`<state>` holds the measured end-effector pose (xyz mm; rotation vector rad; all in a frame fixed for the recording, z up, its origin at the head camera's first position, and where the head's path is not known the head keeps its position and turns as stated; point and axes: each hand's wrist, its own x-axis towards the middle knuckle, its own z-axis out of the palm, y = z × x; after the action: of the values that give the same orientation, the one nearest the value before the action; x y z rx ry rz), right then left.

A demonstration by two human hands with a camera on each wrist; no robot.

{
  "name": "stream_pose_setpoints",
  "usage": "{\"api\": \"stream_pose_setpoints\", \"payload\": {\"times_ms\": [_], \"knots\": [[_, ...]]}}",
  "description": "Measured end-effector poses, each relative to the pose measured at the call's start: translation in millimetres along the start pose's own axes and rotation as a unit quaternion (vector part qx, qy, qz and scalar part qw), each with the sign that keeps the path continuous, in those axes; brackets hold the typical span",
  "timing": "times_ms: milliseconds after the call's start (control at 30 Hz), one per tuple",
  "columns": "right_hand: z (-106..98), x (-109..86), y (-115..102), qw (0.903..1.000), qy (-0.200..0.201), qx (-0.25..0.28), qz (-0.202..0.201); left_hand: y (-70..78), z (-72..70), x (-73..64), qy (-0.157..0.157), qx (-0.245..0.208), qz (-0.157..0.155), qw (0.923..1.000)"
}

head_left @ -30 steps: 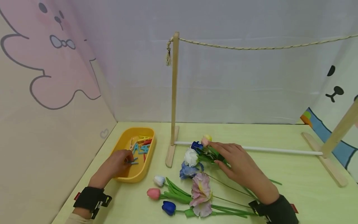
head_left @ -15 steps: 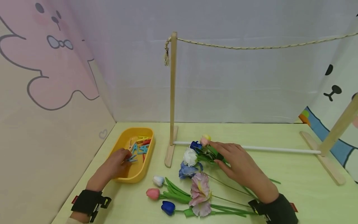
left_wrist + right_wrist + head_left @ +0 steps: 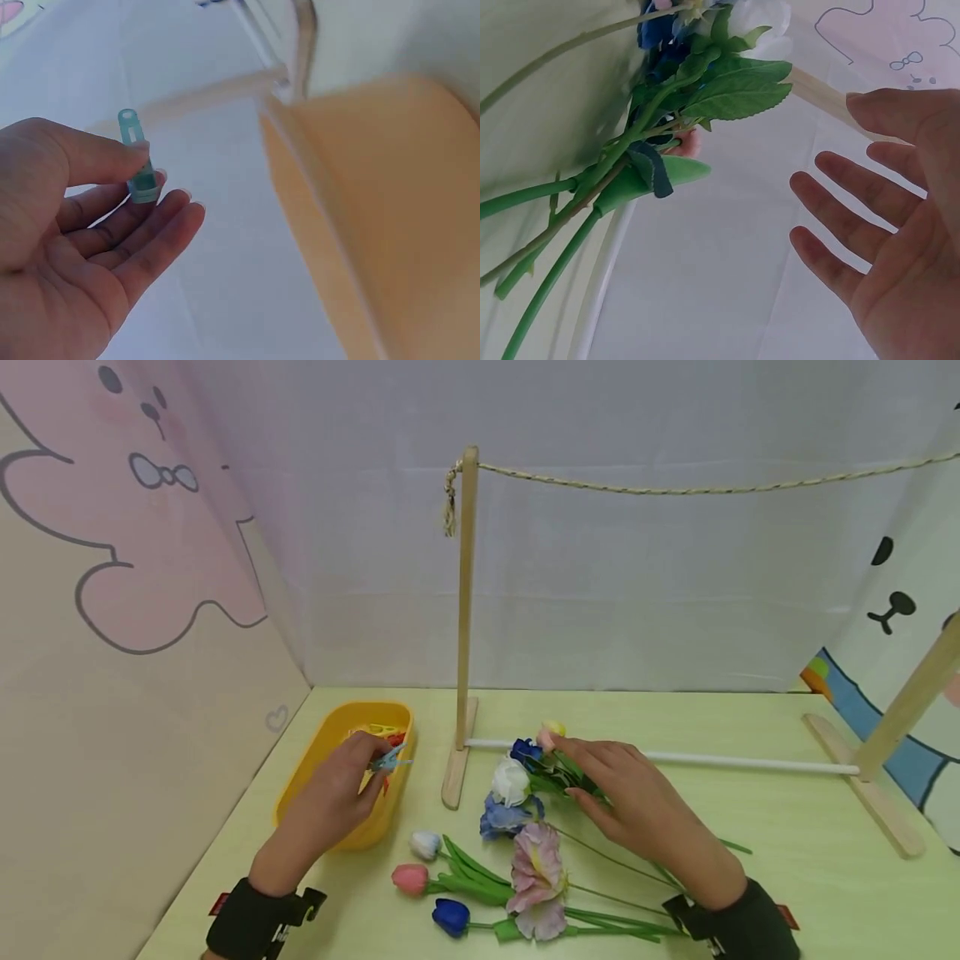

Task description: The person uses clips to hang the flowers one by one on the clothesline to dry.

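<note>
My left hand pinches a light blue clothespin between thumb and fingers, over the right side of the yellow basket. The left wrist view shows that clothespin end-up at the thumb tip, beside the basket wall. With fingers extended, my right hand hovers over the stems of a bunch of artificial flowers, fingertips by a pale pink bloom. In the right wrist view, nothing lies in the right hand; green leaves are to its left.
A wooden post holds a sagging rope, with a white rod low between the stands. Nearer lie a white flower, a pink tulip, a blue tulip and a large pinkish bloom.
My left hand has risen from inside the basket and moved right, bringing the light blue clothespin up with it. The right hand stays almost where it was over the flowers.
</note>
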<state>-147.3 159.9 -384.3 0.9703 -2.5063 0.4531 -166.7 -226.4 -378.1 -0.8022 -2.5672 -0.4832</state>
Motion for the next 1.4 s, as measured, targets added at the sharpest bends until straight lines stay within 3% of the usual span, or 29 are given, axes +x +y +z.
{"api": "stream_pose_setpoints", "payload": {"times_ms": [167, 367, 867, 1167, 1400], "knots": [[-2.0, 2.3, -5.4, 0.9996, 0.011, 0.022, -0.011, 32.0, 2.4, 12.3, -0.004, -0.043, 0.029, 0.9986], [-4.4, 5.5, -12.5, 0.9978, 0.019, 0.054, -0.034, 59.1, 9.5, 20.6, -0.023, -0.082, 0.050, 0.9952], [1.7, 9.1, -27.6, 0.9955, 0.025, 0.075, -0.052, 101.1, 32.6, 29.8, -0.047, -0.129, 0.117, 0.9836], [0.3, 10.0, -32.9, 0.9946, 0.046, 0.067, -0.065, 115.6, 37.9, 35.3, -0.043, -0.151, 0.130, 0.9790], [-5.7, 6.1, -29.9, 0.9951, 0.049, 0.063, -0.058, 121.2, 45.3, 27.7, -0.061, -0.142, 0.088, 0.9840]]}}
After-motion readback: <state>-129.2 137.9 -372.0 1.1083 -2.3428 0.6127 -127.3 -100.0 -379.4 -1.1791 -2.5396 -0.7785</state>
